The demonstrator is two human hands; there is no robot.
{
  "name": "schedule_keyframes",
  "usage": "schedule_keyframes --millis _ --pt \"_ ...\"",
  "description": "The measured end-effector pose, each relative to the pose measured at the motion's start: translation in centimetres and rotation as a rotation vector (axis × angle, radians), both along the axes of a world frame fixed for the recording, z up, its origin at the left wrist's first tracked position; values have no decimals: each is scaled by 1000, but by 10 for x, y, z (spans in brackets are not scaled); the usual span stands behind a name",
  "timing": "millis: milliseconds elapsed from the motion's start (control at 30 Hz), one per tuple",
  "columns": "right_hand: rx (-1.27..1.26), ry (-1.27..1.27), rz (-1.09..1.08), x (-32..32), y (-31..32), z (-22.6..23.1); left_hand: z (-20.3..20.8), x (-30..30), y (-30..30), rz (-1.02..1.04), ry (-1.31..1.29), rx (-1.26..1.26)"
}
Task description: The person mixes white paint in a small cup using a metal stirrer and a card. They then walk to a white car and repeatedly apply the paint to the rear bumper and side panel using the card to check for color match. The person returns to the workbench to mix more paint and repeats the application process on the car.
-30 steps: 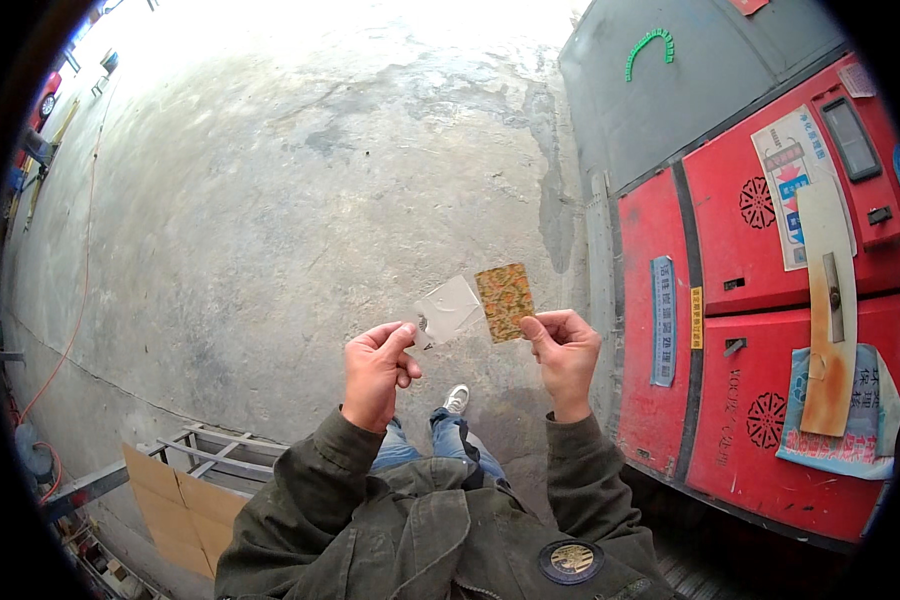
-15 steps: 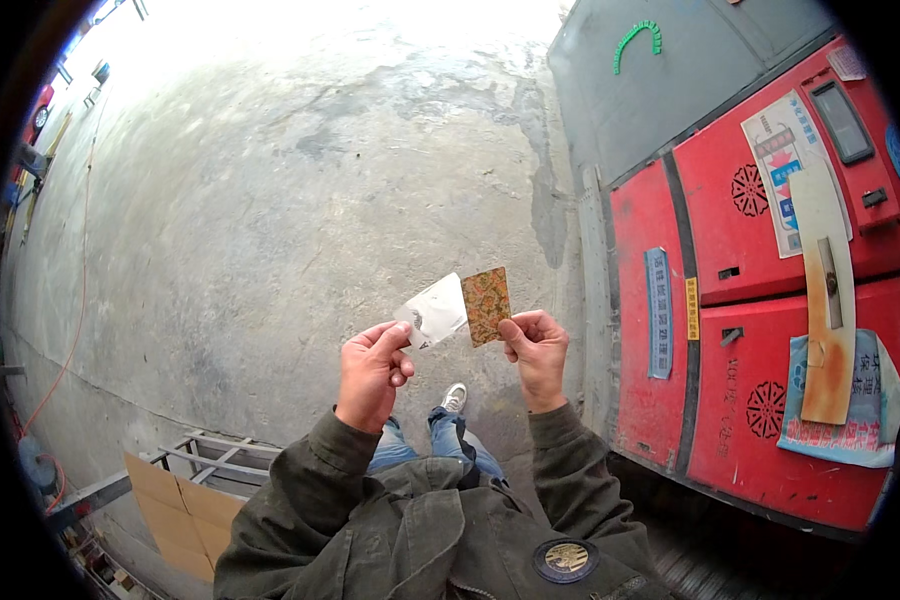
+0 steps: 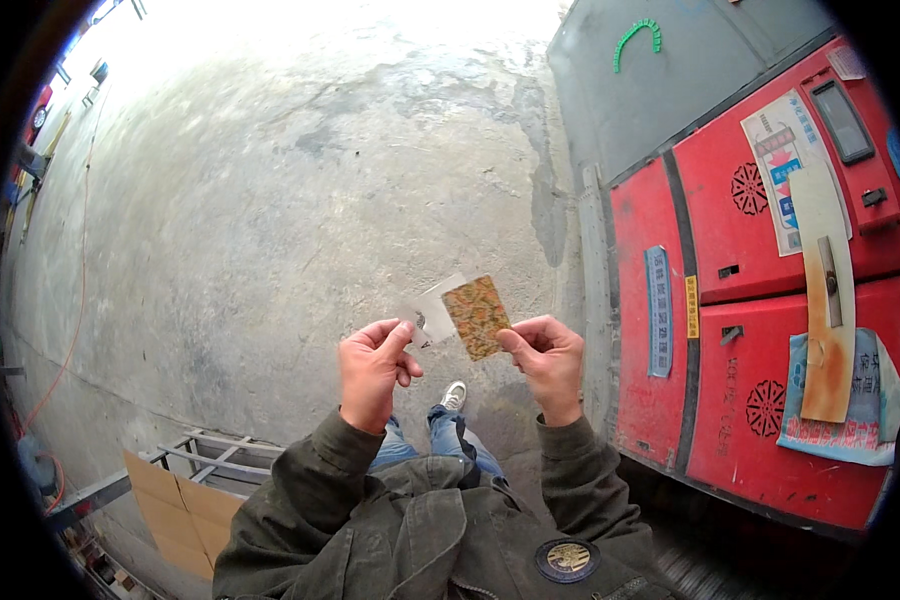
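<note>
In the head view, one person's two bare hands are holding two thin, flat pieces, one to each hand. The left hand is pinching one pale, partly see-through sheet near its lower left corner, its thumb lying on top and its other fingers curling in beneath. The right hand is gripping one patterned card, brownish with orange and green, by its lower right edge between thumb and bent fingers. Between the two sets of fingertips, the card is overlapping the sheet's right part; whether they are touching, I cannot tell. Both wrists are bending little, the knuckles are facing outward, and two forearms in dark green sleeves are slanting inward from below the fingers. Just below and between the fingers, one pale shoe is showing beneath two blue trouser legs. Well to the right of the right fingers, one red cabinet is standing with two round pierced vents and one long, brown-stained strip lying against it. Farther out, below and left of the left fingers, one metal frame is sitting beside one folded cardboard piece.
</note>
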State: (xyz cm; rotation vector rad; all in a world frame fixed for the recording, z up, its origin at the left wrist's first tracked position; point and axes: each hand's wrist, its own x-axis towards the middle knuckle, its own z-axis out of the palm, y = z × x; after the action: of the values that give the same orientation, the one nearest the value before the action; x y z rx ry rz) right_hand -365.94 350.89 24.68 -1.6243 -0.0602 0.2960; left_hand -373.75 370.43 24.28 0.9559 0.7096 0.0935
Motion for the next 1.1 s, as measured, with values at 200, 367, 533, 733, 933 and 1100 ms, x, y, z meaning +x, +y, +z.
schedule_keyframes --millis 200,367,533,733,933,1100 --pt "-105 -70 -4 24 0 -8 -1 -2 1 -34 -28 -20" --pt "-56 -31 -50 34 -7 -4 -4 -5 6 1 -14 3" --pt "-10 -66 -7 16 12 13 1 -2 3 11 22 -9" --pt "-88 -55 58 1 31 6 3 1 1 -26 22 -22" --pt "-146 -94 25 9 29 2 3 3 3 -44 -5 -32" --pt "-91 -95 30 9 26 15 -2 4 3 -35 4 -22"
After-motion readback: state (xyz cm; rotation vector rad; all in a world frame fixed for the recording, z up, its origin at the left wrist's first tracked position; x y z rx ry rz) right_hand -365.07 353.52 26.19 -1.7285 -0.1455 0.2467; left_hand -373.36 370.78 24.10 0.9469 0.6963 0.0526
